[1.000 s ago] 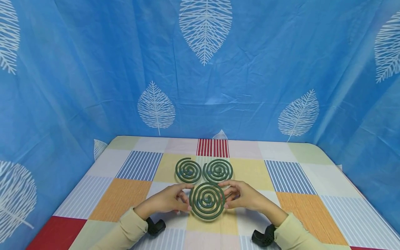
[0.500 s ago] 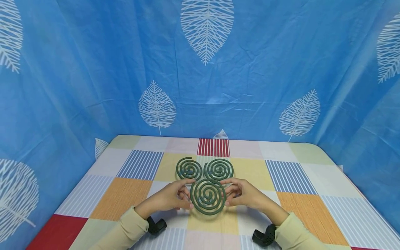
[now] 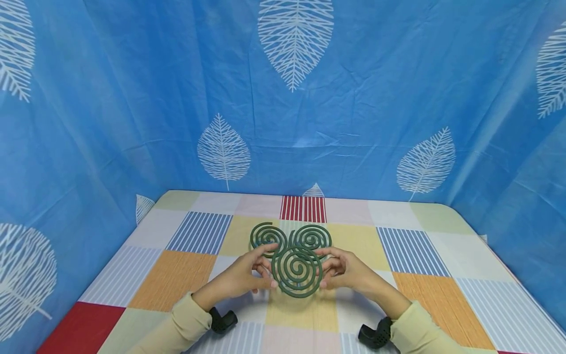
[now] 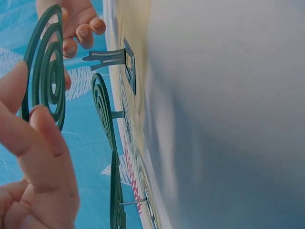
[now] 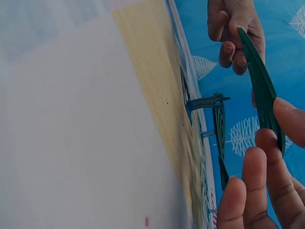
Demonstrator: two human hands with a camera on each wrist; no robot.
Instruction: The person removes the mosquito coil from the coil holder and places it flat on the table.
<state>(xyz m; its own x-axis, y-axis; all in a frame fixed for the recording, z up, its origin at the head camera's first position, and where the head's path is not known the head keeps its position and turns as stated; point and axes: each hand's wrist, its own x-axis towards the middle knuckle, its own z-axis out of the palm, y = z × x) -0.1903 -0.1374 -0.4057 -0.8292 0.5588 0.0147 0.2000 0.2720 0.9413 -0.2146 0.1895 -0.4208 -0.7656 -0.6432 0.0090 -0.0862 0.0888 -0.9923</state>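
My left hand (image 3: 244,273) and right hand (image 3: 349,273) hold a dark green mosquito coil (image 3: 298,269) between them. Each pinches its outer ring, thumb on one side and fingers on the other. In the left wrist view the coil hangs raised and apart from a small metal coil stand (image 4: 108,58) with upright prongs. Behind it, two more green coils, a back-left coil (image 3: 267,236) and a back-right coil (image 3: 312,238), sit side by side. Metal stands hold these two just above the cloth. The held coil partly covers their near edges in the head view.
A patchwork tablecloth (image 3: 185,275) covers the table, which has rounded far corners. Blue curtains (image 3: 353,98) with white leaf prints close in the back and both sides. A black device (image 3: 224,320) is on the left wrist, and a similar black device (image 3: 375,334) on the right.
Both hands have lifted the front coil a little and carried it slightly away from the body. It now overlaps the two rear coils more in the head view. Those two stay put.
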